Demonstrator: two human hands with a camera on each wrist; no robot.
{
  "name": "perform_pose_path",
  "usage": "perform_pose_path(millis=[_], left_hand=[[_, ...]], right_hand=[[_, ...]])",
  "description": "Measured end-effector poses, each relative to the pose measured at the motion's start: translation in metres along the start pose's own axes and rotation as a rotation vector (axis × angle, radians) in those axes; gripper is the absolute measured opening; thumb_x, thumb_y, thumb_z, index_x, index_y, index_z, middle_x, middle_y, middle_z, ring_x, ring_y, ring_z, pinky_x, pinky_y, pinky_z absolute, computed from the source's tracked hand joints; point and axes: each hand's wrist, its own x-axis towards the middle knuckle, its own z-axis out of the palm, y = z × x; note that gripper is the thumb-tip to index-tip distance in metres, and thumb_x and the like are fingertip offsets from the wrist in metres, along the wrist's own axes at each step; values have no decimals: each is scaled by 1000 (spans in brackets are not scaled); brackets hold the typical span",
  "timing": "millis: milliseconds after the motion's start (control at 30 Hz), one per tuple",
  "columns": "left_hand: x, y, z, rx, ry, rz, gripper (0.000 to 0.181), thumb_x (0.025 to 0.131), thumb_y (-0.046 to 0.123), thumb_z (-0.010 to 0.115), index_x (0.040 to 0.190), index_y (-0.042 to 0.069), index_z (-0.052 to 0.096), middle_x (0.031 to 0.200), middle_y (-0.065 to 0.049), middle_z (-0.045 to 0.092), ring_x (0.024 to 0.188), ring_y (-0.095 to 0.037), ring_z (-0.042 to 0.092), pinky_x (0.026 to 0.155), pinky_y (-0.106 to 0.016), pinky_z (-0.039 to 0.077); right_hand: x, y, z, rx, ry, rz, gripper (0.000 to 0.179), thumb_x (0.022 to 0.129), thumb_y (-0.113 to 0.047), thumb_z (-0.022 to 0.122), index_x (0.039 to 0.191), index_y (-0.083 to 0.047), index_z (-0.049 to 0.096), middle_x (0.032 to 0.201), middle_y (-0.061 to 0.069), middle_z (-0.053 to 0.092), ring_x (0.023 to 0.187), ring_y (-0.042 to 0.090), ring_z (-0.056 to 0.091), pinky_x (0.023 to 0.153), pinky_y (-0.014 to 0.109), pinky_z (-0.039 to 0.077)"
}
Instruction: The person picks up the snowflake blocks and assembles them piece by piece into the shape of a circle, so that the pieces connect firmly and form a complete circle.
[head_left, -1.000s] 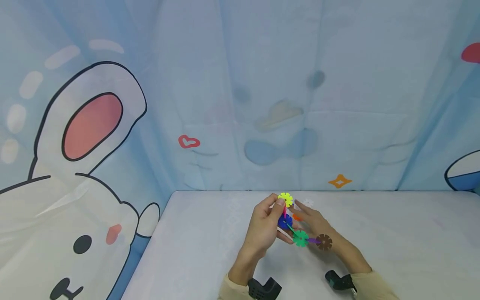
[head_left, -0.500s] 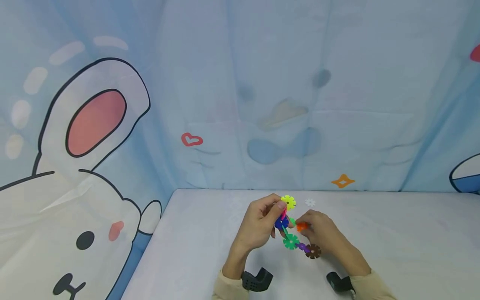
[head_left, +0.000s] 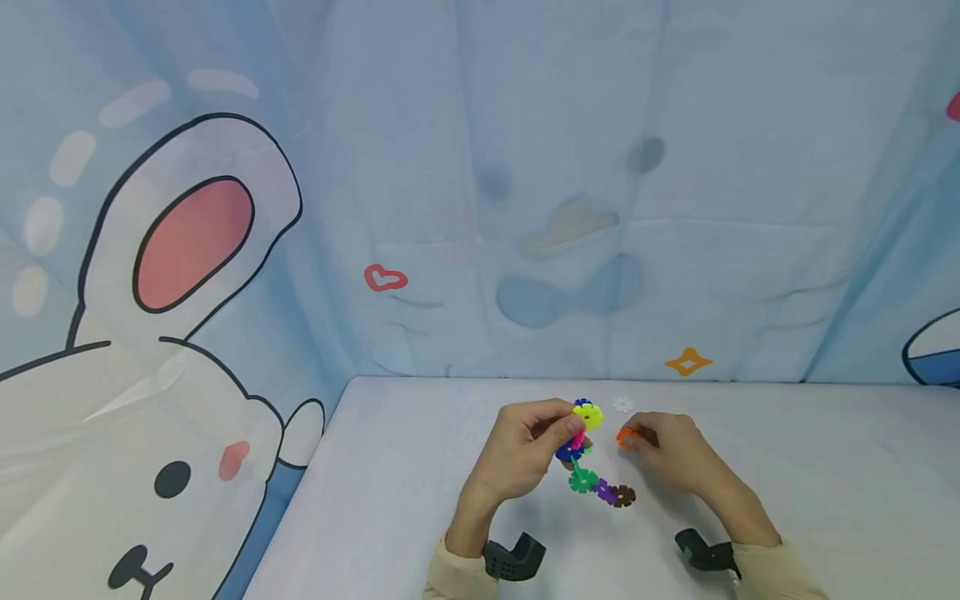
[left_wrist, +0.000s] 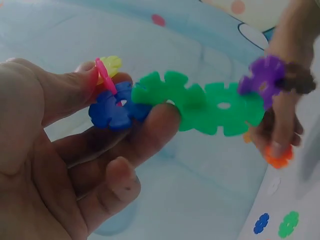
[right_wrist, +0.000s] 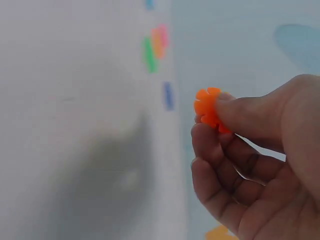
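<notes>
My left hand (head_left: 517, 450) pinches a chain of plastic snowflake discs between thumb and fingers. The yellow disc (head_left: 591, 416) and pink disc (left_wrist: 105, 76) are at the thumb. A blue disc (left_wrist: 111, 111), two green discs, a purple disc (left_wrist: 265, 77) and a brown disc (head_left: 624, 497) follow, hanging toward the right. To the right of the chain, apart from it, my right hand (head_left: 678, 450) pinches an orange snowflake disc (right_wrist: 209, 107) between thumb and forefinger. The other right fingers are curled below it. My left thumb partly hides the pink disc in the head view.
A white disc (head_left: 622, 404) lies near the table's back edge. In the left wrist view, a loose blue disc (left_wrist: 261, 223) and green disc (left_wrist: 289, 224) lie on the white table (head_left: 405, 500). Several blurred coloured pieces show in the right wrist view. A printed curtain (head_left: 450, 167) hangs behind.
My right hand has moved from beside the chain to the right, with the orange disc now pinched in its fingertips. The chain's lower end has swung left; my left hand keeps its grip.
</notes>
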Motion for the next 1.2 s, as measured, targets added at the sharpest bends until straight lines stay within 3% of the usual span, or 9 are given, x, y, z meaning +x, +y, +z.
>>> perform_pose_path(millis=[167,333,500,733,1033,1200], left_hand=[[0,0,1,1,-13,-14,21,108,16,63,109,-2,74,85,-21,69,54,-7,61,57,-32,63],[-1,1,0,35,7,-49,23,108,18,63,111,-1,75,82,-22,67,49,-6,56,53,-23,57],[-1,1,-1,36,23,-53,23,107,19,64,113,0,76,81,-22,67,48,-8,54,52,-21,55],[0,0,0,-31,23,-39,19,105,16,69,110,-1,77,84,-20,67,48,-11,50,48,-19,50],[0,1,2,-42,22,-31,20,105,16,68,110,-1,78,84,-20,67,48,-4,46,45,-18,45],[0,1,2,-36,32,-35,19,105,16,68,109,0,77,82,-18,64,48,-4,46,47,-18,47]], right_hand=[[-6,-18,-26,70,134,-77,9,99,-8,73,106,-4,78,85,0,74,69,9,57,57,22,51],[-13,-38,-42,97,262,-141,10,99,-11,76,107,-6,78,87,-2,76,72,6,65,60,22,54],[-22,-53,-53,219,328,-158,14,99,-15,76,112,-11,79,94,0,80,78,2,71,66,20,58],[-29,-65,-62,521,312,-90,17,103,-13,71,114,-1,75,92,-10,77,76,13,69,72,20,59],[-31,-78,-61,666,240,13,29,103,-17,71,119,7,73,95,-11,77,77,14,76,77,23,64],[-32,-82,-61,727,210,53,33,105,-17,69,122,11,69,91,-7,78,73,16,76,71,26,65]])
